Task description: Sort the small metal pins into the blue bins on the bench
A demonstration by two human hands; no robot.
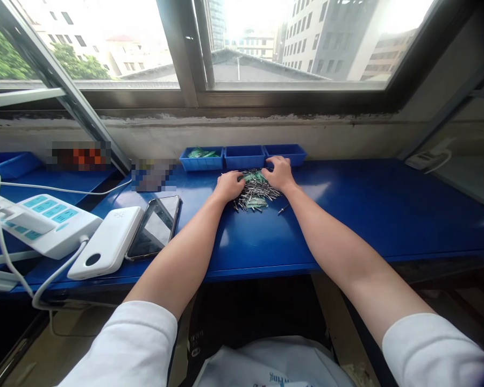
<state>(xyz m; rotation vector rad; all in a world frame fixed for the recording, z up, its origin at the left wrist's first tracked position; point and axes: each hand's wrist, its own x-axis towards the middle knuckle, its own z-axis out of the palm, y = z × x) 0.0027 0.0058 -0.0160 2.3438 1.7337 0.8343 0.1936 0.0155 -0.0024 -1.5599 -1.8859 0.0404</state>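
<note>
A pile of small metal pieces (260,189), like rivets or screws, lies on the blue table (355,215) with bits of green material among them. My left hand (229,185) rests at the pile's left edge, fingers curved toward it and apart from the thumb. At the upper right edge of the pile is my right hand (280,173), its fingers spread, with nothing visible between them. One loose metal piece (283,209) lies to the right of the pile. Behind the hands stand three joined blue bins; the left bin (201,165) holds green material, while the middle bin (244,157) and right bin (296,154) show bare insides.
To the left lie a phone (155,228), a white power bank (107,242) and a white power strip (54,220) with cables. Another blue bin (12,164) stands at the far left. A window frame (242,101) runs behind the table, and a metal post (92,126) rises at the left.
</note>
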